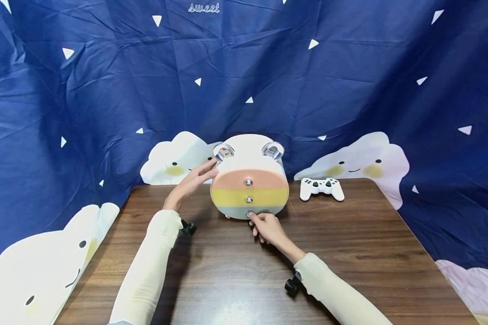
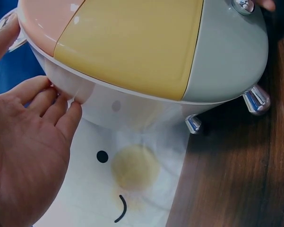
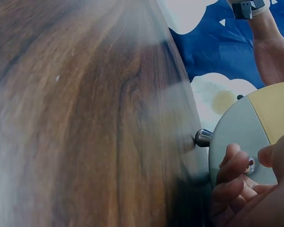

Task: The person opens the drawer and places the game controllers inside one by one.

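A small rounded three-drawer box (image 1: 252,155) stands on the table, its drawer fronts pink, yellow and grey-green from top to bottom. Each drawer has a silver knob, and two silver rings sit on top. My left hand (image 1: 191,183) rests its extended fingertips on the box's white left side, as the left wrist view shows close up. Down at the grey-green bottom drawer (image 3: 236,127), my right hand (image 1: 268,228) has thumb and curled fingers around its knob (image 3: 250,165). All three drawers look closed.
A white game controller (image 1: 321,188) lies to the right of the box. The box has short silver feet (image 2: 257,100) on the brown wooden table (image 1: 227,271). Behind hangs a dark blue cloth (image 1: 248,67) with white triangles and smiling clouds.
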